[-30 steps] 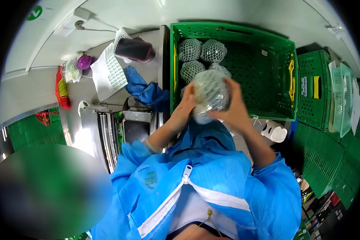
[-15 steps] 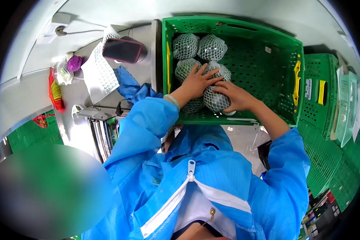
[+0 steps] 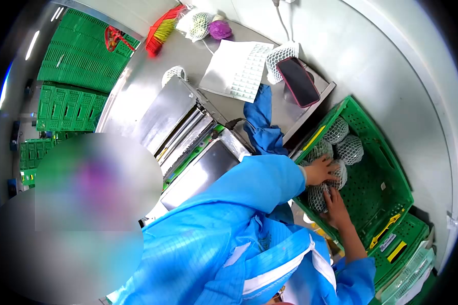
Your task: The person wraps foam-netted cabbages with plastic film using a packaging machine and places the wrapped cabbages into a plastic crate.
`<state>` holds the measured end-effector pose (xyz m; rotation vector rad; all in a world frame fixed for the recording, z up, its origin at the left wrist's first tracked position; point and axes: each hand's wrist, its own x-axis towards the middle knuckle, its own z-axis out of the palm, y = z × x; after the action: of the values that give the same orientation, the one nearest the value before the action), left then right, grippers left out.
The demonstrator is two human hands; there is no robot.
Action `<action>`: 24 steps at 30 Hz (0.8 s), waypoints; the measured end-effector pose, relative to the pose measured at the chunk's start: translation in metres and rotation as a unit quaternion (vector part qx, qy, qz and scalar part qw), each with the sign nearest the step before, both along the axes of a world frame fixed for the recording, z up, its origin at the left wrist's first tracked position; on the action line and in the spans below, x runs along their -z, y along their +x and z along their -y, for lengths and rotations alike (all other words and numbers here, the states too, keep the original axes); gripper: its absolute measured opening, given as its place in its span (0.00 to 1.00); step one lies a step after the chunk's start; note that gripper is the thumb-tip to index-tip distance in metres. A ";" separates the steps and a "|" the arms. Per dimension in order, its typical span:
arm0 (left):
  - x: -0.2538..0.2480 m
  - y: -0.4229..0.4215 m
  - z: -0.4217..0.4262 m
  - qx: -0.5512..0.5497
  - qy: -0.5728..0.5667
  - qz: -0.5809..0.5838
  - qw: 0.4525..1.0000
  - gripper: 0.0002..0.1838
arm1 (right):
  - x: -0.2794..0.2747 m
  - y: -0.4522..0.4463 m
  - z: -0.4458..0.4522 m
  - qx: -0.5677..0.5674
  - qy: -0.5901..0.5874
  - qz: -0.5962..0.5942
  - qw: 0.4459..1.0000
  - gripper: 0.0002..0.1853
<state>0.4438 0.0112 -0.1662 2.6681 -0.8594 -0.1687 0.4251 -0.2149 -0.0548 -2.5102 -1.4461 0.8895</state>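
Observation:
A green crate with yellow handles stands at the right, and several round items in white foam netting lie in its left part. My left hand rests on the netted items there, fingers apart, with its fingertips on one netted item. Just below it, my right hand reaches over the crate's near side. Its spread fingers touch another netted item. Neither hand is closed round anything. One more netted item lies beyond my hands.
Left of the crate, a steel table bears a phone, a label sheet, a blue cloth and a purple bundle. A metal machine stands nearer. Green crates are stacked at the far left.
The netted item that both hands held up a second ago was set down in the crate. The view has since turned toward the left, so the crate now appears tilted at the right.

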 end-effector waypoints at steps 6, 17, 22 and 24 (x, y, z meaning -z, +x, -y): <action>-0.007 -0.005 -0.001 -0.013 -0.007 -0.053 0.998 0.34 | -0.001 0.001 -0.007 0.026 -0.026 0.063 0.997 0.52; -0.090 -0.003 -0.039 0.055 0.003 -0.119 0.991 0.37 | 0.024 -0.001 -0.025 0.091 -0.052 0.043 0.994 0.43; -0.247 -0.031 -0.232 -0.176 -0.292 0.037 0.939 0.23 | -0.022 -0.002 -0.068 0.207 0.173 0.110 0.957 0.25; -0.254 -0.054 -0.339 -0.412 -0.317 0.043 0.853 0.17 | -0.026 -0.022 -0.092 0.308 0.263 0.041 0.913 0.17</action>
<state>0.3898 0.3501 0.0880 2.1604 0.2535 0.3793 0.4031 -0.1232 -0.0288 -2.3418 -0.6755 0.2371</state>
